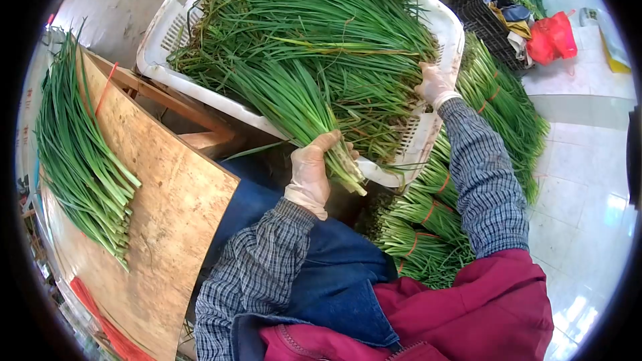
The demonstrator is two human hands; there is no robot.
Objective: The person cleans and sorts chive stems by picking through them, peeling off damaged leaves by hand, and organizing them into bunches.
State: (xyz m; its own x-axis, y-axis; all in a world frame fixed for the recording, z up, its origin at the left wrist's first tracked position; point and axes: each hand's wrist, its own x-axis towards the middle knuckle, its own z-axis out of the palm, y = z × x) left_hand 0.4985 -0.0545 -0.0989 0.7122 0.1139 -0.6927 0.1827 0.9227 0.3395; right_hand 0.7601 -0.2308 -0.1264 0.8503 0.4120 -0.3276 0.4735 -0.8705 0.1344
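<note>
My gloved left hand (313, 168) is wrapped round the pale stem ends of a bunch of garlic chives (294, 103), whose green leaves reach up and left over the crate. Across from it, my gloved right hand (435, 85) touches the root ends of the loose chives (334, 7) near the crate's right wall; its fingers are partly hidden among the stems. Those chives are heaped in a white plastic crate (157, 60) with slotted sides. Thin stems and brownish bits lie in the crate's lower right corner.
On a wooden board (174, 180) at left lies a chive pile (80, 154), with red ties (107, 321) near the board's lower edge. Several banded chive bundles (495, 93) lie right of the crate. A black crate (485, 10) and a red plastic bag (552, 38) sit at upper right.
</note>
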